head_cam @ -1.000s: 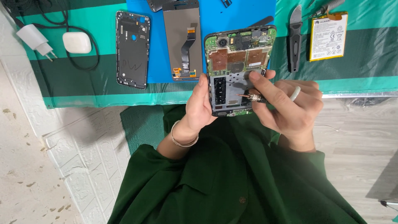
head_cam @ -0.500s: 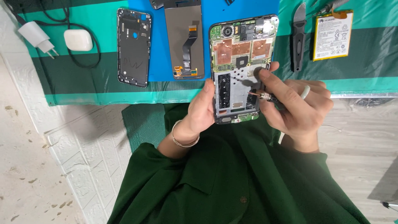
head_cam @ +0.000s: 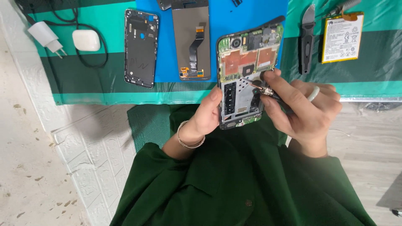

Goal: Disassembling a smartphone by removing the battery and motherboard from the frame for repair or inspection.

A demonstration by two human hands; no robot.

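Above our lap, just off the table's near edge, we hold an opened smartphone with its green circuit board bare. Our left hand clamps its left edge and back. Our right hand pinches a small screwdriver, tip touching the phone's middle. On the blue mat lie a dark back cover and a display panel; a yellow-labelled battery lies to the right.

Dark green long-sleeved top, a thin bracelet at the left wrist, a white ring on the right.
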